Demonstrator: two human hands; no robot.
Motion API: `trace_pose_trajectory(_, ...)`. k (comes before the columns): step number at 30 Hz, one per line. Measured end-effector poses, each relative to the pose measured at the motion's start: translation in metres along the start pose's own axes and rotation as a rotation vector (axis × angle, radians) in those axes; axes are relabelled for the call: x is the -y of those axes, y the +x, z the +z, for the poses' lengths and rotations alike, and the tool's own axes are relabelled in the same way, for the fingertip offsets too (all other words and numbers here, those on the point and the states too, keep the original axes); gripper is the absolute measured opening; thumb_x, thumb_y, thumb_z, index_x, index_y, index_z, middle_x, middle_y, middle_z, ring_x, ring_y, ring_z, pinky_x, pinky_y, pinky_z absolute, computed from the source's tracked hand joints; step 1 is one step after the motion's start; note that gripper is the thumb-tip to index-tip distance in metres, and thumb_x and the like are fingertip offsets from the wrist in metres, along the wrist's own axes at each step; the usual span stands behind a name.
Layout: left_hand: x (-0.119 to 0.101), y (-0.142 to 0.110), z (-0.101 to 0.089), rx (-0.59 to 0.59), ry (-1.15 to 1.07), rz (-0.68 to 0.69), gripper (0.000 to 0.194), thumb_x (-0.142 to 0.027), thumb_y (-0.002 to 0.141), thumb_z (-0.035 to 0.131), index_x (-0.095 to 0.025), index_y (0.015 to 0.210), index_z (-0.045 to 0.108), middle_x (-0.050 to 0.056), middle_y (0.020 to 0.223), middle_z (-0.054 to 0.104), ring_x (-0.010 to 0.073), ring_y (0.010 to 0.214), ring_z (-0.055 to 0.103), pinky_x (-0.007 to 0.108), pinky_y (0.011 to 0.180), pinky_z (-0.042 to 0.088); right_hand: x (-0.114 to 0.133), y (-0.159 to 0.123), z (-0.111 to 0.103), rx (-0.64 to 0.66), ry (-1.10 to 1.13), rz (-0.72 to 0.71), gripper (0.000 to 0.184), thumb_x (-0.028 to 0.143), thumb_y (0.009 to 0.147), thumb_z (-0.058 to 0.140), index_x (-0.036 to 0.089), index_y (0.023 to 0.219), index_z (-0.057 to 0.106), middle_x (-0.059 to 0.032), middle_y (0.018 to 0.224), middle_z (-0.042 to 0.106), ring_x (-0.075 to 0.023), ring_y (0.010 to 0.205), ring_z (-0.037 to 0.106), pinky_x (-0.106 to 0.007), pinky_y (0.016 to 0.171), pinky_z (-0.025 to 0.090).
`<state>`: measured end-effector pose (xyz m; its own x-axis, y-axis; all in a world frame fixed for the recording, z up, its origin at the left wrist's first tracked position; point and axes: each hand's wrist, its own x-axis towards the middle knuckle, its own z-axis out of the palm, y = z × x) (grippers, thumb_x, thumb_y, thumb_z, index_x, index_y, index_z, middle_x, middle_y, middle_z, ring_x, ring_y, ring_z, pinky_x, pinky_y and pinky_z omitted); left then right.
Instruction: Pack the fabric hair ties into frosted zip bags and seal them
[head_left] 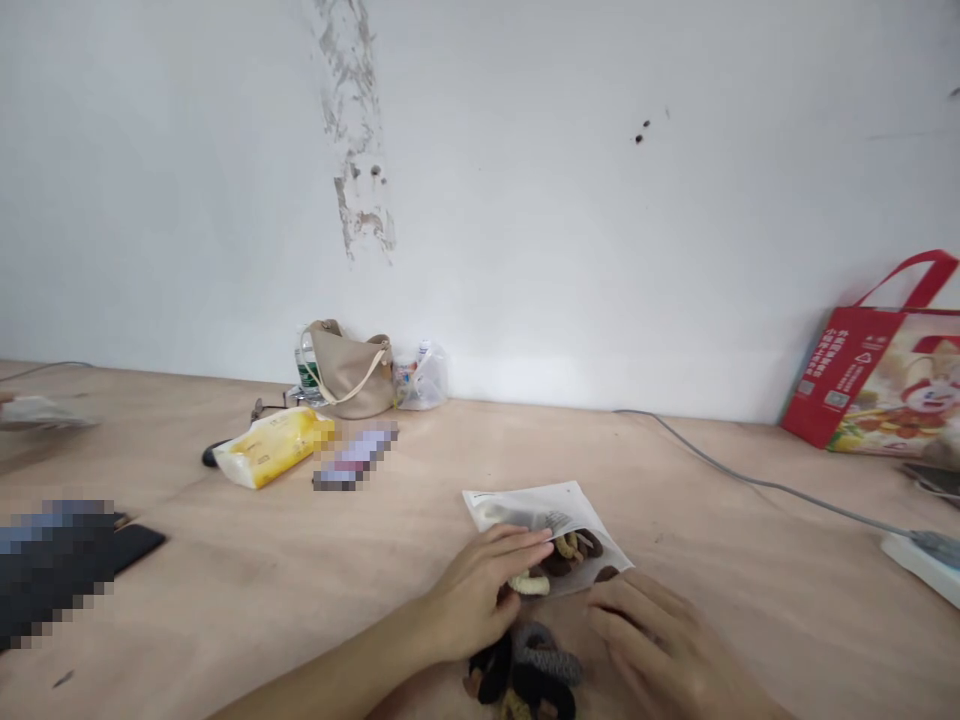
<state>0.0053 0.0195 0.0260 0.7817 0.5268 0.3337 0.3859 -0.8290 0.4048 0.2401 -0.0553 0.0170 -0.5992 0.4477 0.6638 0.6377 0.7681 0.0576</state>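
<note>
steady the pouch (579,513) with your left grip (484,585) and right grip (664,630), whose holds i cannot tell; handle hair ties (553,660) between them one by one.

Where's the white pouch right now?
In the head view, the white pouch lies on the table, just right of centre, with the left hand over its near left side, the right hand by its near right corner.
</note>
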Motion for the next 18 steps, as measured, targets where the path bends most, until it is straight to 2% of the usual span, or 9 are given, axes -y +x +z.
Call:
trace_pose_trajectory(3,-0.002,0.002,-0.001,0.014,-0.017,0.003,0.074,0.000,0.064,0.049,-0.023,0.134,0.048,0.004,0.139,0.050,0.0218,0.127,0.046,0.041,0.110,0.032,-0.005,-0.004,0.009,0.015,-0.097,0.026,0.039,-0.001,0.081,0.039,0.019,0.108,0.058,-0.0065,0.106,0.070,-0.0170,0.094,0.065,-0.026,0.081,0.052)
trace_pose_trajectory(8,-0.007,0.005,-0.004,0.033,-0.015,-0.006,0.070,-0.001,0.066,0.048,-0.022,0.132,0.051,0.004,0.136,0.053,0.0209,0.126,0.047,0.041,0.109,0.035,-0.006,-0.007,0.018,0.169,-0.071,0.098,0.050,-0.002,0.072,0.044,0.020,0.114,0.060,-0.0044,0.113,0.068,-0.0174,0.102,0.064,-0.026,0.088,0.052)
trace_pose_trajectory(13,-0.009,0.006,-0.006,0.048,-0.014,-0.017,0.069,-0.001,0.064,0.048,-0.019,0.131,0.052,0.005,0.136,0.053,0.0207,0.127,0.046,0.040,0.108,0.036,0.000,-0.005,0.019,0.100,-0.094,0.125,0.054,-0.003,0.075,0.040,0.021,0.121,0.055,-0.0071,0.117,0.065,-0.0192,0.107,0.061,-0.029,0.086,0.052)
trace_pose_trajectory(15,-0.007,0.006,-0.005,0.044,-0.025,-0.013,0.070,0.000,0.063,0.048,-0.018,0.130,0.053,0.005,0.136,0.053,0.0205,0.127,0.047,0.039,0.109,0.035,0.002,-0.005,0.020,0.111,-0.109,0.185,0.052,-0.003,0.075,0.037,0.019,0.119,0.055,-0.0104,0.109,0.065,-0.0206,0.097,0.064,-0.030,0.077,0.055)
trace_pose_trajectory(18,-0.005,0.007,-0.003,0.035,-0.051,0.002,0.069,0.000,0.063,0.049,-0.019,0.129,0.054,0.005,0.136,0.053,0.0201,0.126,0.048,0.038,0.109,0.035,0.004,-0.005,0.022,0.177,-0.082,0.263,0.038,-0.001,0.077,0.035,0.018,0.097,0.061,-0.0091,0.087,0.064,-0.0191,0.072,0.064,-0.030,0.061,0.055)
